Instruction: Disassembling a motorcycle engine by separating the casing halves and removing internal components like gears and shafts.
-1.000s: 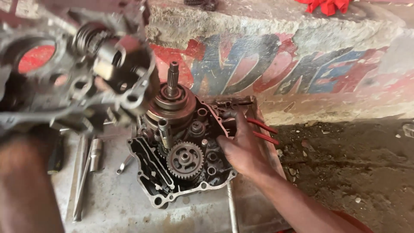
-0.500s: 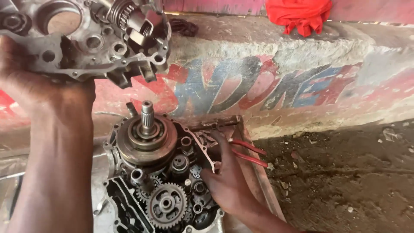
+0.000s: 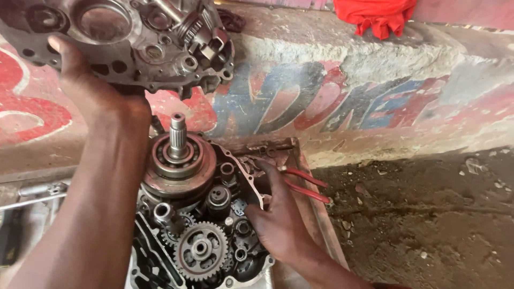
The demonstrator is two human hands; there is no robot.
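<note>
Nearest, at the bottom of the view, the open engine crankcase (image 3: pixel 203 235) lies flat in a shallow metal tray (image 3: pixel 316 214), its long axis running from near to far. A toothed gear (image 3: pixel 201 249) sits face up in its near part. The right hand (image 3: pixel 281 222) rests on the crankcase's right edge, fingers loosely spread, the forefinger stretched far-left along the gasket rim; it grips nothing. Just right of that hand, red-handled pliers (image 3: pixel 305 184) lie on the tray rim, handles pointing right.

Further back in the crankcase sits the round clutch assembly (image 3: pixel 179 166), and from its middle a splined shaft (image 3: pixel 178 134) stands upright, pointing up toward the camera.

To the far left, well above the crankcase and apart from it, the left hand (image 3: pixel 93 91) holds up the lifted engine cover (image 3: pixel 128 37), thumb curled over its lower edge, fingers hidden behind. The cover's inner side faces the camera, its long axis running left to right, with a coiled spring on a short shaft (image 3: pixel 195 27) at its right end.

Behind stands a low rough concrete wall (image 3: pixel 375 101) painted with large blue and red block letters on a pale band. A red cloth (image 3: pixel 377 13) lies on its top, far right. Dark dirt ground (image 3: pixel 428 214) spreads to the right.
</note>
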